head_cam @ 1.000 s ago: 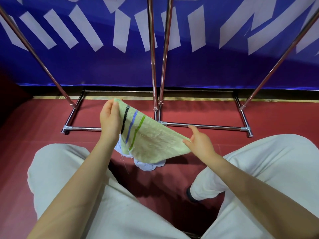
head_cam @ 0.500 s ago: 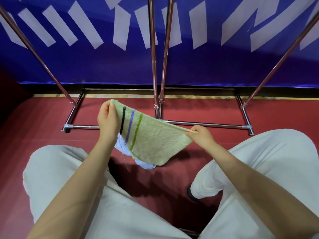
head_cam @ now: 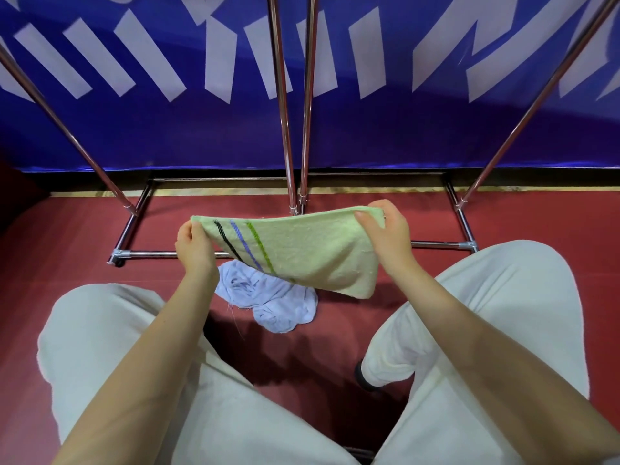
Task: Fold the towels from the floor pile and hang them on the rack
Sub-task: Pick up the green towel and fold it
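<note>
A pale green towel (head_cam: 312,253) with black, blue and green stripes near one end is stretched out in the air between my hands. My left hand (head_cam: 194,245) pinches its striped left corner. My right hand (head_cam: 385,233) grips the far right corner, thumb on top. The towel's near edge hangs down. Under it a crumpled white towel (head_cam: 271,303) lies on the red floor (head_cam: 84,236). The chrome rack (head_cam: 292,105) stands just beyond, with two upright poles in the middle and slanted poles on each side.
The rack's base bars (head_cam: 436,245) run across the floor in front of my knees. A blue banner with white shapes (head_cam: 167,95) covers the wall behind. My legs in light trousers (head_cam: 110,347) fill the lower view, one dark shoe (head_cam: 360,379) showing.
My right hand has moved up and away from me to the towel's far right corner and taken it. The towel now spreads level between both hands, uncovering more of the white towel.
</note>
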`<state>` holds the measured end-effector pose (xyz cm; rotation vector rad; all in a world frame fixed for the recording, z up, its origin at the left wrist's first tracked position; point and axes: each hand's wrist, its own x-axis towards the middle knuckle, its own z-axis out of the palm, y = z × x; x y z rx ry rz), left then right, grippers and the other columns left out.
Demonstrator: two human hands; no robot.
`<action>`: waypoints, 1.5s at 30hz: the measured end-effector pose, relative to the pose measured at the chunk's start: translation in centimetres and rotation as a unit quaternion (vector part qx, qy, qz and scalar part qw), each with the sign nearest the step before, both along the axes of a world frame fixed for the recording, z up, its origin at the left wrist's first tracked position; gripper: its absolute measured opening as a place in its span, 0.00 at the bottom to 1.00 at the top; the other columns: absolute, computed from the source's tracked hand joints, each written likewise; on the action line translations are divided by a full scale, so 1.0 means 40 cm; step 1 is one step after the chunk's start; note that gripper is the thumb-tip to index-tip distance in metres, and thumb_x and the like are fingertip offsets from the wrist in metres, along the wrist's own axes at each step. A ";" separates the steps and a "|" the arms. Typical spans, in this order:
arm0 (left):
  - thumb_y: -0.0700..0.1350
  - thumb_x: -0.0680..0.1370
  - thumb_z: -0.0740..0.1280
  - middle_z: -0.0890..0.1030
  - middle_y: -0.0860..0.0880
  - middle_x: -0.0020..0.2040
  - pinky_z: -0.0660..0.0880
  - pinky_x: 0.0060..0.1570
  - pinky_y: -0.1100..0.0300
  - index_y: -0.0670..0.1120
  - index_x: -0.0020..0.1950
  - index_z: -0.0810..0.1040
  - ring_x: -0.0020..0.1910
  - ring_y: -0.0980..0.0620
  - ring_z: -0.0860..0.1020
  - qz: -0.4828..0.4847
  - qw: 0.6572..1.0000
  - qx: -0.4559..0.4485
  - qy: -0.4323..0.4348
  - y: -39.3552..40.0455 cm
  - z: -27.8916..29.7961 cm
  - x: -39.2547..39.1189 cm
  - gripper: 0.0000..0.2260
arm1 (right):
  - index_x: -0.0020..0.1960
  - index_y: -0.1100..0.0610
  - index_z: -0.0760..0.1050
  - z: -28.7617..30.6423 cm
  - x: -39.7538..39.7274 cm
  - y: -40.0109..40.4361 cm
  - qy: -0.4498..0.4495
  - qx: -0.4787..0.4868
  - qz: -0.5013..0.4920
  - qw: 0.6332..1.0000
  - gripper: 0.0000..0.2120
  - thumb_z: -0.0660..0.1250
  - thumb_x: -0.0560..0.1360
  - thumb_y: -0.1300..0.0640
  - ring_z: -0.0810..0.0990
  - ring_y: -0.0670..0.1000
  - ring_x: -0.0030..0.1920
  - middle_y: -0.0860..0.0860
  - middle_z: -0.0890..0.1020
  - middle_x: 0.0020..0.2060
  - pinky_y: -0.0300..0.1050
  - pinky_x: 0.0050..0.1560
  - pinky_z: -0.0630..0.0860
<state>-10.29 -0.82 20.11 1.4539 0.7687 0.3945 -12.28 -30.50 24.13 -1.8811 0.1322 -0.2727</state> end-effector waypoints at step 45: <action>0.39 0.76 0.53 0.59 0.52 0.31 0.55 0.31 0.57 0.50 0.33 0.61 0.31 0.52 0.57 -0.067 0.991 -0.032 0.116 -0.040 0.014 -0.007 0.12 | 0.43 0.56 0.71 -0.075 0.023 -0.004 0.181 0.266 -0.085 0.943 0.07 0.70 0.73 0.61 0.75 0.51 0.43 0.54 0.76 0.41 0.46 0.46 0.73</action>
